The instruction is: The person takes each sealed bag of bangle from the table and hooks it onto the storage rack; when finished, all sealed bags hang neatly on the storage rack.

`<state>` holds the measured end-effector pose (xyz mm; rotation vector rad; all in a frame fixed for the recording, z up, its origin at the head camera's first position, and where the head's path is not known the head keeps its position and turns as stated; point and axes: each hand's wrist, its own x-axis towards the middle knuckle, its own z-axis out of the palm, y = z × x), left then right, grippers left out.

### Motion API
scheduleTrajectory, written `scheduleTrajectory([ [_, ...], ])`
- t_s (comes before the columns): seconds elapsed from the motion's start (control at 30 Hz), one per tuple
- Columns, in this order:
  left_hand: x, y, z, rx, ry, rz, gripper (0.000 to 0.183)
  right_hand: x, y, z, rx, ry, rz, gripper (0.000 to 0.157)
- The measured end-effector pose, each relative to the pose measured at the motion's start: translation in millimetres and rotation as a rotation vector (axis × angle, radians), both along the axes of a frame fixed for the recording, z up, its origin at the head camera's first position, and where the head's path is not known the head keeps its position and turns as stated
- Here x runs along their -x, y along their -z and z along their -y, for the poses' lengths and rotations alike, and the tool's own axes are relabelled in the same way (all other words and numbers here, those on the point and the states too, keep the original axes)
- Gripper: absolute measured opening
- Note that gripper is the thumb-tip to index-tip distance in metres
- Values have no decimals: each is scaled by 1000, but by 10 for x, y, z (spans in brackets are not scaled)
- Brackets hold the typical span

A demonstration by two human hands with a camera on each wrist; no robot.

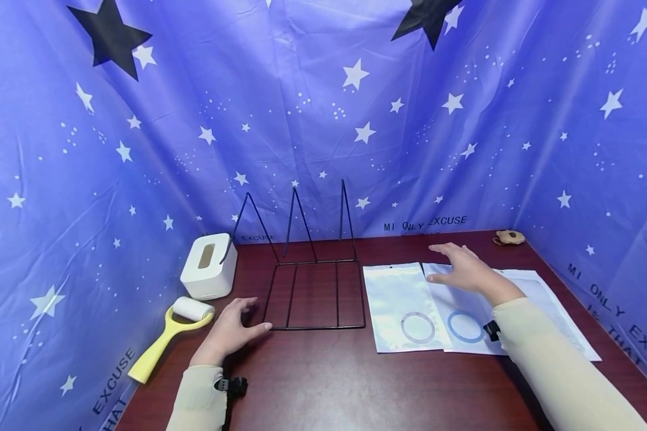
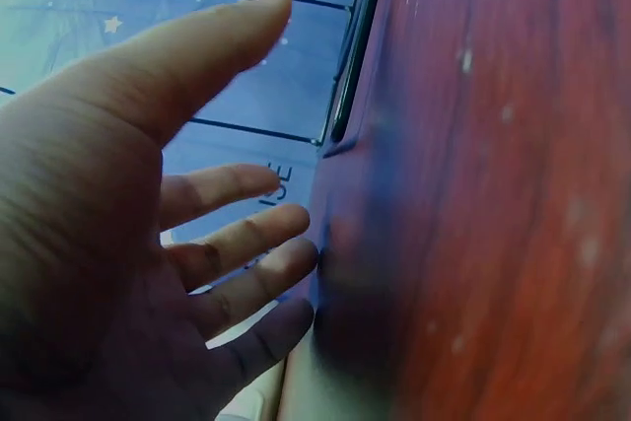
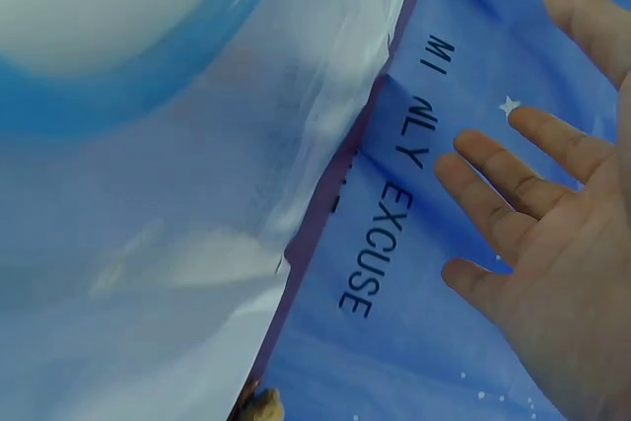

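My left hand (image 1: 227, 331) rests by the front left corner of a black wire rack (image 1: 323, 327), thumb and fingers spread with nothing between them. In the left wrist view its fingertips come down at the dark red tabletop (image 2: 493, 194), the rack's wires just beyond. My right hand (image 1: 466, 274) hovers, fingers extended, over the white zip pouches. One pouch (image 1: 388, 299) with a pale ring (image 1: 404, 335) lies left; the middle pouch (image 1: 437, 299) holds a blue ring (image 1: 453, 332); another white pouch (image 1: 550, 299) is partly hidden under the right forearm.
A white tissue box (image 1: 210, 281) stands left of the rack. Before it lies a yellow-handled lint roller (image 1: 164, 344). A small tan object (image 1: 509, 237) sits at the back right corner. Blue star-printed cloth (image 1: 323, 120) encloses the table's back and sides.
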<state>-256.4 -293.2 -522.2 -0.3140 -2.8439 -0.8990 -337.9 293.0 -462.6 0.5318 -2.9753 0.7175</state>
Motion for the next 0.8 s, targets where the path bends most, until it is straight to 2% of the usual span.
scheduleTrajectory([
  [0.43,-1,29,-6,-10,-14,77,76,198,51,227,33,-23,94,81],
  [0.8,-17,36,-14,-14,-15,84,62,404,149,282,36,-30,147,65],
])
